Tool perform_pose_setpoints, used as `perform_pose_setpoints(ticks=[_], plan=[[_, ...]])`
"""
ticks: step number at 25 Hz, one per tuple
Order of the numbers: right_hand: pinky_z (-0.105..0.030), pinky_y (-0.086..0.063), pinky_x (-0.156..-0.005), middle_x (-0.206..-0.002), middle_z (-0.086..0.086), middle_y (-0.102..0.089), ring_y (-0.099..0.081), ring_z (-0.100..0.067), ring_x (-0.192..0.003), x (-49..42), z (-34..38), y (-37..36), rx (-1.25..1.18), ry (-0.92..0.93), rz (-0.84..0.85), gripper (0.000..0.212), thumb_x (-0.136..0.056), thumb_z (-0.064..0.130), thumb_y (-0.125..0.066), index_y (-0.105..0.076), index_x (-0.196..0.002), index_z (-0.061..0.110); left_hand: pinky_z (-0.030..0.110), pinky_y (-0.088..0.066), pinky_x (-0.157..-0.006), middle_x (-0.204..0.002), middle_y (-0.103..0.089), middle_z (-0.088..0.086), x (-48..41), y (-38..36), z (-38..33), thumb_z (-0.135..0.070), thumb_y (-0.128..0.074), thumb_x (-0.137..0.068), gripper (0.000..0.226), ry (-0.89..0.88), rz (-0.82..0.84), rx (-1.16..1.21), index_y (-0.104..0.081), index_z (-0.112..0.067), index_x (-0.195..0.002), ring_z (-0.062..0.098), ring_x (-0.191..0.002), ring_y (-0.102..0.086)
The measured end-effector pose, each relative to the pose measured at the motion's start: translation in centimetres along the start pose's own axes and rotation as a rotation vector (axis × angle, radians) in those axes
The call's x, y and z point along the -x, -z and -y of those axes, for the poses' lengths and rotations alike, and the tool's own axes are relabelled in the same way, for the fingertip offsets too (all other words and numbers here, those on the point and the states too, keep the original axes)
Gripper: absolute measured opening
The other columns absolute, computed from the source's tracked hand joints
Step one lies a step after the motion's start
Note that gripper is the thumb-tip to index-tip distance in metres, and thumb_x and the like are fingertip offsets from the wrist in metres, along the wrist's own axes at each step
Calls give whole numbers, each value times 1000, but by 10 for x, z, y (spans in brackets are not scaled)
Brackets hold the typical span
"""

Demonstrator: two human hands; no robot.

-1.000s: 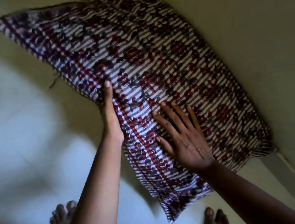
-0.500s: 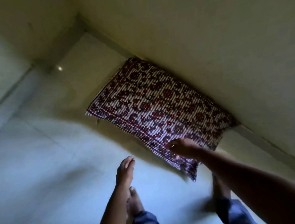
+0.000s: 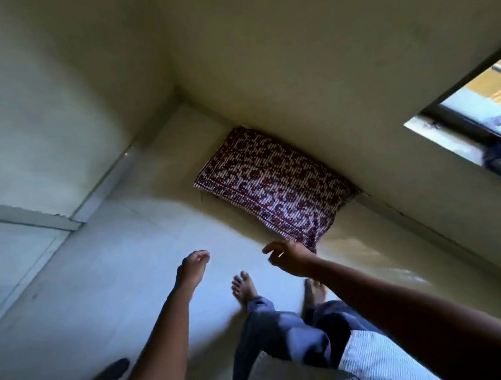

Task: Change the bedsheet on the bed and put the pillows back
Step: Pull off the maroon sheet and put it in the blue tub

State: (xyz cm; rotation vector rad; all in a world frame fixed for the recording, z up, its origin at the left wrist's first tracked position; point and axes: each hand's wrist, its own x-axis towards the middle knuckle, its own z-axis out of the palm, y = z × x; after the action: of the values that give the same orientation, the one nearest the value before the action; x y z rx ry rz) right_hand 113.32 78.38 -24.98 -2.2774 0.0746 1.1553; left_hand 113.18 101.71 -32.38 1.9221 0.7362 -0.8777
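The patterned pillow stands on the floor and leans on the wall, near the room corner. My right hand is at its lower corner, fingers loose, gripping nothing. My left hand hangs free, loosely curled. My bare feet are below, and a window is at the right.
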Motion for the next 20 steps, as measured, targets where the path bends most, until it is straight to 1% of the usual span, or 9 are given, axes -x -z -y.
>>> perform_pose_setpoints(ticks=[3, 5, 7, 9, 11, 14, 17, 18, 20], plan=[[-9, -37, -51, -91, 3, -59, -52, -8, -67, 37, 2, -9, -14, 55, -2, 33, -93, 18, -51, -54, -126, 18, 33, -42, -86, -120, -62, 11, 54, 5, 37, -22, -50, -94, 25, 30, -97, 167, -61, -13, -115, 28, -106, -61], [-8, -38, -53, -81, 10, -55, -51, -4, -65, 49, -1, -10, 48, 116, 21, 32, -93, 19, -50, -55, -124, 19, 33, -42, -85, -117, -63, 10, 91, -4, 69, -23, -51, -94, 23, 54, -145, 293, -61, -14, -113, 28, -104, -61], [-12, -41, -62, -85, 9, -57, -55, -7, -73, 61, -2, -13, 124, 180, 37, 29, -93, 19, -50, -57, -122, 19, 31, -41, -80, -114, -62, 9, 134, -20, 99, -27, -55, -91, 27, 82, -211, 435, -61, -13, -112, 27, -102, -61], [-7, -41, -60, -89, 4, -59, -57, -7, -72, 73, -2, -26, 163, 272, 78, 24, -93, 19, -52, -59, -116, 21, 31, -42, -77, -115, -63, 12, 181, -43, 134, -34, -60, -80, 35, 109, -347, 582, -62, -14, -108, 27, -102, -60], [-3, -38, -51, -87, 2, -60, -57, -1, -65, 85, 3, -47, 170, 356, 112, 18, -93, 19, -53, -60, -109, 23, 37, -45, -89, -118, -63, 12, 228, -71, 174, -28, -61, -85, 28, 132, -524, 698, -62, -13, -109, 28, -108, -59], [-7, -39, -53, -88, 2, -61, -60, -10, -70, 106, 12, -86, 144, 437, 184, 15, -92, 16, -54, -61, -105, 22, 42, -44, -95, -118, -61, 7, 282, -110, 228, -21, -54, -93, 21, 201, -634, 807, -61, -16, -113, 25, -111, -56], [-14, -42, -61, -88, 7, -61, -59, -10, -76, 138, 36, -136, 207, 479, 350, 19, -93, 14, -51, -64, -104, 21, 31, -39, -86, -106, -57, 8, 342, -136, 272, -13, -49, -95, 20, 235, -825, 930, -61, -5, -109, 20, -100, -51], [-15, -42, -62, -88, 9, -61, -58, -8, -75, 149, 45, -156, 244, 495, 409, 20, -93, 13, -50, -65, -104, 21, 27, -36, -86, -107, -54, 7, 361, -144, 287, -11, -46, -96, 24, 264, -894, 970, -59, 0, -114, 17, -101, -47], [-15, -42, -63, -89, 8, -63, -58, -5, -75, 171, 65, -207, 316, 518, 503, 21, -91, 14, -49, -67, -100, 20, 28, -36, -91, -116, -52, 8, 398, -159, 322, -12, -43, -98, 31, 322, -970, 1050, -52, 1, -125, 16, -106, -46]])
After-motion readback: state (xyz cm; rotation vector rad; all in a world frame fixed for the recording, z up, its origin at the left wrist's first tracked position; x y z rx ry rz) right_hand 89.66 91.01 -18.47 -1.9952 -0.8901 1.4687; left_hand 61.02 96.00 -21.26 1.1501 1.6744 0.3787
